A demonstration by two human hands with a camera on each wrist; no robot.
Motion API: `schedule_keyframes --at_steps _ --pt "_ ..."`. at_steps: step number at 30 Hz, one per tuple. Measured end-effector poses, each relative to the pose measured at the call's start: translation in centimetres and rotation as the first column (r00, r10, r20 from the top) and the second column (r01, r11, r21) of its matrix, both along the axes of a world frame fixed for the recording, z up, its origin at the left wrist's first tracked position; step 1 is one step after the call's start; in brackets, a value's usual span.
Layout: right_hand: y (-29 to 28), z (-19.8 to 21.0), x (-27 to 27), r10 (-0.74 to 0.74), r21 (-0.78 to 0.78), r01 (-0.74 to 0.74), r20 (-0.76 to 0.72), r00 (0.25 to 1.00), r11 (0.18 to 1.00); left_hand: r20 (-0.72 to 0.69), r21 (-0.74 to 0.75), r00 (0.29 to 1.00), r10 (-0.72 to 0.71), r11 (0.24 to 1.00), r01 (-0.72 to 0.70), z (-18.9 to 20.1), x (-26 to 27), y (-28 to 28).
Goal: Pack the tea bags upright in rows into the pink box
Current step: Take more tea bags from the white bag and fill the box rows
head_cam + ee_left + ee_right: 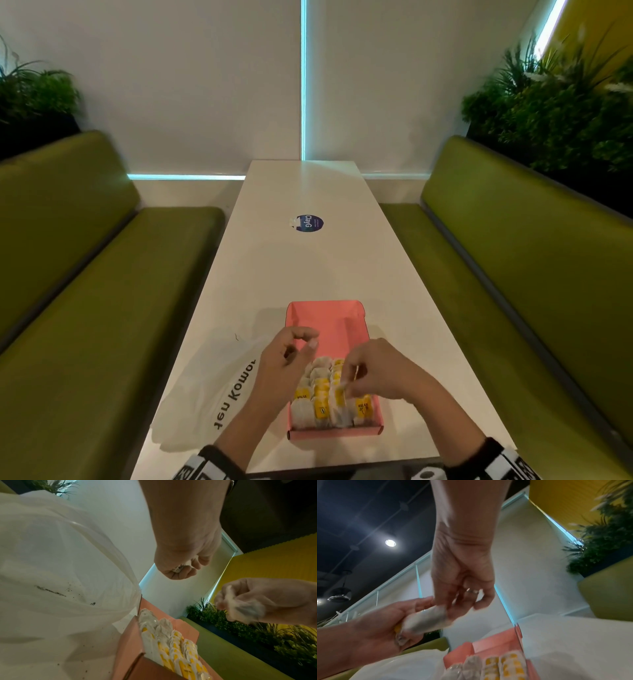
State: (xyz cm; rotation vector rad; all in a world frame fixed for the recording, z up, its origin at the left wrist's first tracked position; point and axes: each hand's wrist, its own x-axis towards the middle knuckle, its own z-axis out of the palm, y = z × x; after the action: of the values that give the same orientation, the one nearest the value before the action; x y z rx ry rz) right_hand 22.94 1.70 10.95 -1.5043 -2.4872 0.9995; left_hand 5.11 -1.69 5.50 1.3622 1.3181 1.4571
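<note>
pink box (pixel 327 318) sat at 6 o'clock on the white table (pixel 308 260), tea bags (pixel 322 397) standing upright in rows at its near end, far end bare for more. right hand (pixel 371 371) hovered over the rows, fingers curled, pinching a tea bag to tuck in. left hand (pixel 286 356), at 9 o'clock of the box, curled; blurred, probably held a spare bag (pixel 426 620). plastic bag (pixel 212 387) lay left.
</note>
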Motion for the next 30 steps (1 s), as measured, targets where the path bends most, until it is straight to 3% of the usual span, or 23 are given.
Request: schedule_keyframes --at_steps 1,3,4,8,12,15,19,23,30 --pt "0.1 -0.4 0.0 -0.070 0.058 0.071 -0.011 0.997 0.996 0.002 0.011 1.000 -0.005 1.000 0.005 0.1 -0.1 0.0" --pt "0.6 -0.9 0.2 -0.288 0.322 0.291 -0.057 0.956 0.901 -0.003 0.024 1.000 -0.015 1.000 0.015 0.3 -0.1 0.0" --pt "0.7 -0.8 0.3 -0.320 0.351 0.326 -0.077 0.944 0.878 -0.010 0.025 1.000 -0.019 1.000 0.019 0.3 -0.2 0.0" --pt "0.2 -0.6 0.3 -0.132 0.058 0.144 -0.175 0.976 0.988 -0.051 -0.013 0.992 -0.119 0.993 0.119 0.4 -0.1 -0.1" --pt "0.1 -0.5 0.3 -0.189 -0.051 0.183 -0.367 0.911 0.982 -0.139 -0.099 0.969 -0.203 0.977 0.190 0.3 0.2 -0.4" --pt "-0.1 -0.6 0.4 -0.206 -0.135 0.162 -0.439 0.874 0.977 -0.155 -0.071 0.979 -0.136 0.989 0.126 0.4 0.6 -0.4" --pt "-0.2 -0.8 0.5 -0.280 -0.235 0.172 -0.581 0.764 0.957 -0.086 -0.049 0.994 -0.066 0.997 0.062 0.5 1.1 -0.4" --pt "-0.3 -1.1 0.4 -0.338 -0.295 0.194 -0.588 0.734 0.936 -0.005 -0.048 0.996 -0.088 0.995 0.087 0.9 1.3 -0.6" --pt "-0.2 -1.5 0.4 -0.371 -0.319 0.214 -0.595 0.713 0.923 -0.064 -0.076 0.995 -0.075 0.995 0.070 1.1 1.7 -0.7"
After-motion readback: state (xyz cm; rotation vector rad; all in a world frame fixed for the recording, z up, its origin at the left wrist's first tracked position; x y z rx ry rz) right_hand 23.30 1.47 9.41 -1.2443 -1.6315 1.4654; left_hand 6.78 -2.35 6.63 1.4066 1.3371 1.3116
